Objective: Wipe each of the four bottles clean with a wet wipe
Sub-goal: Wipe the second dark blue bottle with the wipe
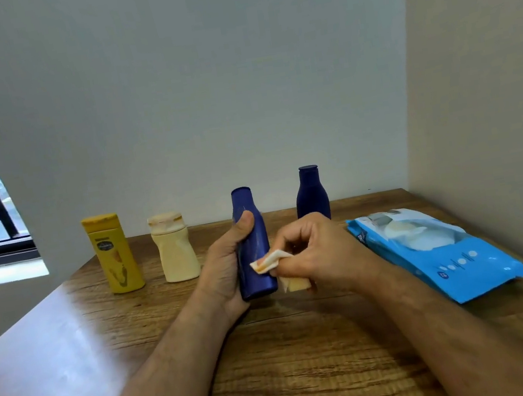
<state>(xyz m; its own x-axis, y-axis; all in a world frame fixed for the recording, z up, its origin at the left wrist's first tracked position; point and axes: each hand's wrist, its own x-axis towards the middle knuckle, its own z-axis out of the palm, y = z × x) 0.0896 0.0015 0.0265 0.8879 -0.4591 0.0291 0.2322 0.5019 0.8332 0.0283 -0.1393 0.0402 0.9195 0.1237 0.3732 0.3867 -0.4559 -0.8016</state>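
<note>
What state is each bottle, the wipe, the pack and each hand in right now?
Yellow bottle: upright, capped, untouched.
Cream bottle: upright, capped, untouched.
Held blue bottle: capped, gripped by left hand.
Far blue bottle: upright, capped.
Wipe: folded, stained, pinched by right hand against held bottle.
Pack: lying flat.
</note>
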